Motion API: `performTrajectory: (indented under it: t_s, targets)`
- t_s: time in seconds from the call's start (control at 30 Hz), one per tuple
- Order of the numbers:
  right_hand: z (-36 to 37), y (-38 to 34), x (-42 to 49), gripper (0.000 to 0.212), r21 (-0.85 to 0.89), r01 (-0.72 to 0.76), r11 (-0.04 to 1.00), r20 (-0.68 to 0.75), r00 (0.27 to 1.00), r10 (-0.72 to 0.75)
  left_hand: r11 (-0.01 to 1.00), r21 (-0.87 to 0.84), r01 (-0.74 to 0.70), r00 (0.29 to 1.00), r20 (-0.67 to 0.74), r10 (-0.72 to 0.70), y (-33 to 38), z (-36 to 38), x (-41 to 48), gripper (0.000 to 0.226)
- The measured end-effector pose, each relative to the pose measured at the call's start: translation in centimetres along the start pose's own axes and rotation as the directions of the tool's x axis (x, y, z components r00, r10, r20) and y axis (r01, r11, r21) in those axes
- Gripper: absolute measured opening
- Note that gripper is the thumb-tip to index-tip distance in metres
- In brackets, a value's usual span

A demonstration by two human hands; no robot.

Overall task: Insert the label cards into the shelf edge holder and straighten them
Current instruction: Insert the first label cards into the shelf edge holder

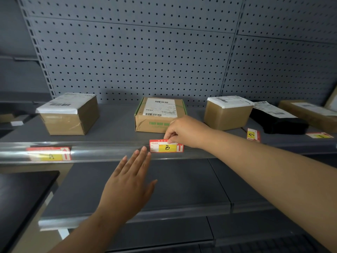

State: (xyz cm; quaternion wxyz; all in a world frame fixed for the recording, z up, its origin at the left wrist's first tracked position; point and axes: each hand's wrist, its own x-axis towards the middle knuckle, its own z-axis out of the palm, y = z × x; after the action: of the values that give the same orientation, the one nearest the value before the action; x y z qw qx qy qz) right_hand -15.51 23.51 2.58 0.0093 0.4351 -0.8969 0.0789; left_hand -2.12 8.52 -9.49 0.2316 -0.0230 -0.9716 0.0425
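Observation:
A clear plastic shelf edge holder [102, 152] runs along the front of the grey shelf. A red and yellow card marked A [49, 153] sits inside it at the left. My right hand [184, 131] pinches the top edge of the card marked B [166, 146], which stands in front of the holder at the middle. My left hand [127, 185] hovers flat with fingers spread, fingertips just left of card B at the holder. Card C [253, 135] and another card [320, 135] lie loose on the shelf at the right.
On the shelf stand a taped brown box [69, 115] at left, a cardboard parcel [158, 115] behind card B, a tan box [228, 114], a black parcel [279, 121] and a long box [310, 112]. Pegboard [136, 57] backs the shelf; a lower shelf [164, 189] lies beneath.

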Motion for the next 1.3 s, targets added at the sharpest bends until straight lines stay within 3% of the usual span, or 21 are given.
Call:
performTrajectory:
  t_s: [1.3]
  targets:
    - [0.91,0.13,0.21,0.015,0.035,-0.028,0.999,-0.056,0.998,0.030,1.000,-0.006,-0.030,0.999,0.016,0.030,-0.25,0.13,0.49,0.068]
